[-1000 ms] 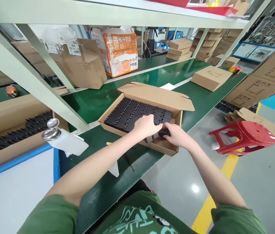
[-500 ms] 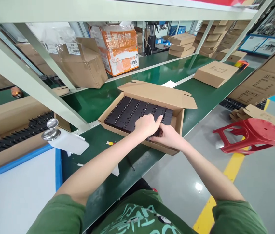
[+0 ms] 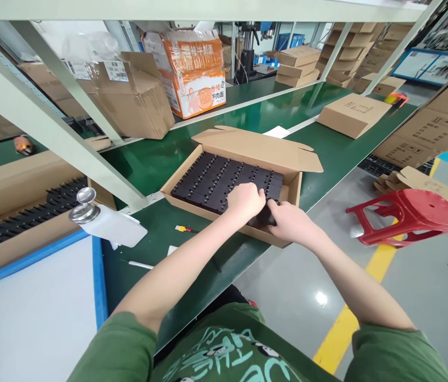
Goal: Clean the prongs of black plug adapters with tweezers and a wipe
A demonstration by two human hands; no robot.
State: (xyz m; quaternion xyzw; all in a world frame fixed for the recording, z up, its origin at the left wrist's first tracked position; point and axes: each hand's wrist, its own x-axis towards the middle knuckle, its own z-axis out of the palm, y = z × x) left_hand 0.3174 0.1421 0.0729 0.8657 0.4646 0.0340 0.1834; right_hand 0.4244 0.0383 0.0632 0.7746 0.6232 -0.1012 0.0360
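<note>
An open cardboard box [image 3: 186, 203] lies on the green bench, its lid flap [image 3: 255, 148] folded back. Inside are rows of flat black pieces [image 3: 218, 178] with small shiny round ends along their edges. Over the near right part of these rows is my left hand [image 3: 246, 200], fingers curled closed; what they hold, if anything, is hidden. My right hand [image 3: 290, 223] is at the box's near right corner. Its fingers close on a black piece [image 3: 264, 216], mostly covered by the two hands. The hands are slightly apart.
A white pump bottle [image 3: 114, 228] and a cable with a yellow plug [image 3: 184, 228] are left of the box. Another carton [image 3: 353, 114] sits farther along the bench. A slanting shelf post [image 3: 68, 116] stands left; a red stool [image 3: 410, 215] is on the floor right.
My right hand has shifted right, widening the gap to my left hand, which has moved slightly right too. More of the black piece between them shows. The view has tilted slightly.
</note>
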